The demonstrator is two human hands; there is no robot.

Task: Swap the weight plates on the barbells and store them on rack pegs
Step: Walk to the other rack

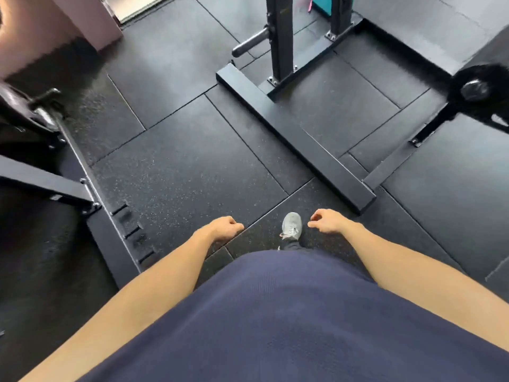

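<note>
Both hands empty: left hand [224, 228] and right hand [327, 220] hang with loosely curled fingers above rubber floor [179, 161]. 1 weight plate [480, 92] on a bar at right edge. Bare rack peg [249, 44] ahead.

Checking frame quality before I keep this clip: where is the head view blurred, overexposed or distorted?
Head view: motion blur smears the weight plate at the right edge and the barbell end at left; the top-left corner is washed out by bright light; wide-angle bending curves the rack base beam; both idle hands, left hand and right hand, look fairly sharp.
</note>
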